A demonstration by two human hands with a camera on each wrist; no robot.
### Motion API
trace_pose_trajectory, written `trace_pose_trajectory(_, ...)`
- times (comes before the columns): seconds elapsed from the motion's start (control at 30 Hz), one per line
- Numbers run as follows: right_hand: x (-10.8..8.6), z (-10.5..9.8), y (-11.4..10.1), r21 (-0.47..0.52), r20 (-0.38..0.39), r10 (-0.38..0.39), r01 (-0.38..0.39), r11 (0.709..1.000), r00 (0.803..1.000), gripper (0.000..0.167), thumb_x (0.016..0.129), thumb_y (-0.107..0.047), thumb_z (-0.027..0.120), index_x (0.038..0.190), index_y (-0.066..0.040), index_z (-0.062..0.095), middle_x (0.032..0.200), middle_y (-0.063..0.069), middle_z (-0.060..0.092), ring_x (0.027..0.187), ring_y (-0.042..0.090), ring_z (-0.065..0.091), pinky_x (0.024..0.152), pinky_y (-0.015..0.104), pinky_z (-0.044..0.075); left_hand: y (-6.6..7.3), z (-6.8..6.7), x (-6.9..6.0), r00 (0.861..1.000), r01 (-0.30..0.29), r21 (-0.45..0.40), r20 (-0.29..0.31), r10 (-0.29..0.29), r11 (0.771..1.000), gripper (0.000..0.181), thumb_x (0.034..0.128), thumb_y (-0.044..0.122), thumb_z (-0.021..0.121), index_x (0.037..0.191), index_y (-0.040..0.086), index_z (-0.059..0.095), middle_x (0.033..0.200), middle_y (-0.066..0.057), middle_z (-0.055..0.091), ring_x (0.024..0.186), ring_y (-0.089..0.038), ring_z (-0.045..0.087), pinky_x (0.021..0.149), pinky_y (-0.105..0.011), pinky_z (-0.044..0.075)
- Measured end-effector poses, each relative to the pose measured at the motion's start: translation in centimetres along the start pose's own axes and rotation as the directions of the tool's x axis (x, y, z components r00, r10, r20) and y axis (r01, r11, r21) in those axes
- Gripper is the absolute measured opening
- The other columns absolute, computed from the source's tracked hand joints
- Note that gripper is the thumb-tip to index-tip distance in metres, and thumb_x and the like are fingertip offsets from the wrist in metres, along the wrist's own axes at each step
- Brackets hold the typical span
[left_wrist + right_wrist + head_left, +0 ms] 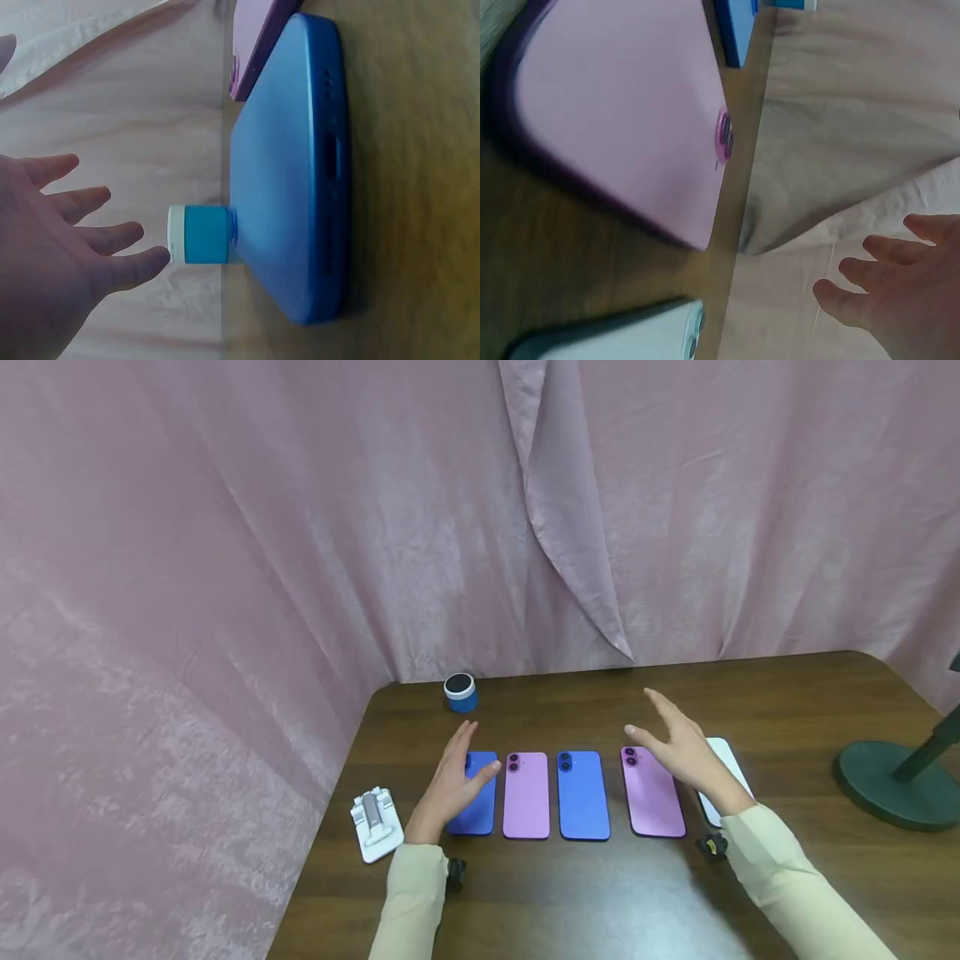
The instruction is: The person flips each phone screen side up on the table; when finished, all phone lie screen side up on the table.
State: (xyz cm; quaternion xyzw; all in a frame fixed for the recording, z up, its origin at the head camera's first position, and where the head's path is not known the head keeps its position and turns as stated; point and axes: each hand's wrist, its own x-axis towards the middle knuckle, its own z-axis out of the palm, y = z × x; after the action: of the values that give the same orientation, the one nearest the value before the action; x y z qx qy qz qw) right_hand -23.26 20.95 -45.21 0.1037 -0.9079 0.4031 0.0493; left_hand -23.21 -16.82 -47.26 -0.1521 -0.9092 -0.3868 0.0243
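Note:
Several phones lie back-up in a row on the wooden table. My left hand (453,787) hovers over the leftmost blue phone (478,810), fingers extended, and partly hides it. To its right come a pink phone (526,796) and a second blue phone (582,795). Above the purple-pink phone (649,797) and the white phone (726,760), my right hand (686,752) is held with spread fingers, covering part of both. Neither hand holds anything. In the left wrist view the blue phone (281,172) shows its port end; the right wrist view shows the purple-pink phone (630,112) close up.
A white folding stand (377,825) lies at the table's left side. Near the back edge sits a blue cylinder with a white rim and dark top (461,693). A dark green round base with a post (885,785) stands at the right. A pink curtain (450,527) hangs behind the table.

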Motion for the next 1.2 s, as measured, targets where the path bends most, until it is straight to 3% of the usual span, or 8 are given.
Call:
trace_pose_trajectory(0.17, 1.1, 1.8, -1.3, 0.04, 0.037, -0.014, 0.012, 0.999, 0.999, 0.084, 0.101, -0.046, 0.056, 0.161, -0.003, 0.016, 0.163, 0.027, 0.018, 0.146, 0.05, 0.02, 0.111, 0.069, 0.022, -0.8, -0.9, -1.3, 0.999, 0.045, -0.002, -0.031, -0.045, 0.999, 0.083, 0.0957, 0.048, 0.064, 0.16, 0.011, 0.027, 0.166, -0.014, 0.022, 0.15, -0.039, 0.022, 0.112, -0.066, 0.025)
trace_pose_trajectory(0.3, 1.9, 3.6, -2.3, 0.073, 0.055, -0.026, 0.021, 0.997, 0.998, 0.082, 0.102, -0.045, 0.056, 0.16, -0.002, 0.018, 0.163, 0.026, 0.019, 0.147, 0.048, 0.021, 0.112, 0.066, 0.022, -1.0, -1.7, -2.6, 0.995, 0.089, -0.059, -0.04, -0.091, 0.994, 0.082, 0.095, 0.042, 0.067, 0.16, 0.011, 0.027, 0.165, -0.014, 0.024, 0.149, -0.04, 0.024, 0.112, -0.065, 0.025)
trace_pose_trajectory(0.63, 3.0, 7.2, -4.4, 0.144, 0.072, -0.107, 0.096, 0.985, 0.992, 0.074, 0.103, -0.034, 0.058, 0.158, 0.0, 0.024, 0.16, 0.025, 0.029, 0.145, 0.045, 0.029, 0.113, 0.061, 0.027, -2.0, -2.8, -4.8, 0.987, 0.138, -0.098, -0.072, -0.146, 0.986, 0.08, 0.094, 0.036, 0.07, 0.158, 0.011, 0.028, 0.162, -0.018, 0.029, 0.146, -0.043, 0.028, 0.112, -0.061, 0.03)
trace_pose_trajectory(1.03, 3.6, 9.6, -6.7, 0.195, 0.084, -0.156, 0.138, 0.971, 0.984, 0.072, 0.103, -0.036, 0.058, 0.158, -0.002, 0.027, 0.157, 0.023, 0.036, 0.145, 0.041, 0.031, 0.114, 0.059, 0.027, -2.7, -2.9, -6.1, 0.984, 0.137, -0.195, -0.085, -0.155, 0.971, 0.084, 0.0892, 0.018, 0.077, 0.156, 0.004, 0.027, 0.158, -0.025, 0.031, 0.143, -0.048, 0.031, 0.109, -0.061, 0.034)
trace_pose_trajectory(1.2, 3.6, 11.0, -7.7, 0.226, 0.084, -0.152, 0.13, 0.965, 0.985, 0.07, 0.103, -0.036, 0.058, 0.157, -0.001, 0.03, 0.156, 0.023, 0.039, 0.144, 0.04, 0.034, 0.113, 0.059, 0.029, -3.1, -3.1, -6.8, 0.984, 0.148, -0.185, -0.067, -0.162, 0.972, 0.085, 0.0874, 0.015, 0.078, 0.155, 0.003, 0.028, 0.156, -0.027, 0.033, 0.14, -0.048, 0.035, 0.107, -0.061, 0.037)
